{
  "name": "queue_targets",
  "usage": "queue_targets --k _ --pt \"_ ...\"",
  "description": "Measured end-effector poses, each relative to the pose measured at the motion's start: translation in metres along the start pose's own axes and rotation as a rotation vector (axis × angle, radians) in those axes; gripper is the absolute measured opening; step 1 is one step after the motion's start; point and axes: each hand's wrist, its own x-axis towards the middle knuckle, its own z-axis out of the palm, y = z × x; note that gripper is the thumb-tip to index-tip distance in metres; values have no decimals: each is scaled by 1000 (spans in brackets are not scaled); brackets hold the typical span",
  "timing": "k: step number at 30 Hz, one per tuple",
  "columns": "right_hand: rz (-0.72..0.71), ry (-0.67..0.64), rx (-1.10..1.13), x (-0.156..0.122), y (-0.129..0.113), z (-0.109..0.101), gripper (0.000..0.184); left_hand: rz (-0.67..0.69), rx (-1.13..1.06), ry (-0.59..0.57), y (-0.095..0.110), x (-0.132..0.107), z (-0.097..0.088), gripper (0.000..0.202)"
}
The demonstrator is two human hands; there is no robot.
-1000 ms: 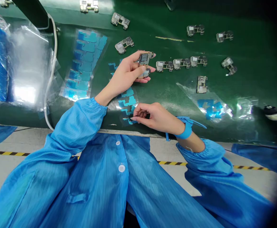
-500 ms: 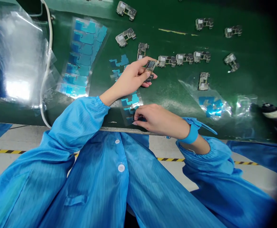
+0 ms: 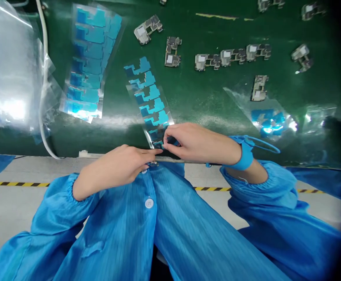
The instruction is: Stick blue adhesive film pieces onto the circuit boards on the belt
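Note:
My left hand point(image 3: 118, 166) is at the table's front edge, closed around a small circuit board point(image 3: 153, 164) that mostly hides beneath its fingers. The index finger reaches out to the lower end of a clear sheet of blue stickers point(image 3: 154, 105). At that same end, my right hand point(image 3: 190, 141) pinches with thumb and index finger at the lowest blue sticker point(image 3: 158, 144). Whether this sticker is lifted off the sheet I cannot tell. A blue strap point(image 3: 242, 158) circles my right wrist.
Several circuit boards lie across the green table point(image 3: 205, 97), one upright board point(image 3: 173, 52) nearest the sheet. A larger sticker sheet point(image 3: 88, 70), a white cable point(image 3: 45, 78) and clear plastic bags point(image 3: 15, 78) are left. Blue film pieces point(image 3: 268, 121) lie on the right.
My left hand has come down from among the boards to the table's front edge, bringing the circuit board. My right hand stays pinching at the sheet's lower end. The view has shifted slightly.

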Motion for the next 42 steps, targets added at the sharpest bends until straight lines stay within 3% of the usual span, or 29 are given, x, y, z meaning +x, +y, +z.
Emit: queue_targets --k 3,9,14,17,21,24,29,32,37,42 --pt "16 5 26 0 1 0 18 -25 63 -5 3 -4 8 28" --pt "38 -13 95 1 0 -11 15 57 46 82 9 -14 -2 25" --pt "70 -54 165 2 -1 -23 14 109 170 105 14 -19 -3 23" --pt "47 -56 196 2 2 -27 14 136 133 209 21 -21 -6 22" --pt "-7 -77 257 1 11 -28 15 44 28 407 22 -12 -17 28" --pt "-38 -104 327 1 21 -28 14 -22 65 397 12 3 -22 32" --pt "-143 -96 457 -2 35 -23 21 -166 139 378 -6 17 -20 15" --pt "-226 102 648 0 38 -24 31 -155 -144 523 -12 29 -20 15" --pt "-248 709 820 23 45 -42 47 -52 -463 875 -28 93 -39 33" --pt "-155 927 708 50 55 -52 54 -21 -514 1025 -44 158 -65 56"
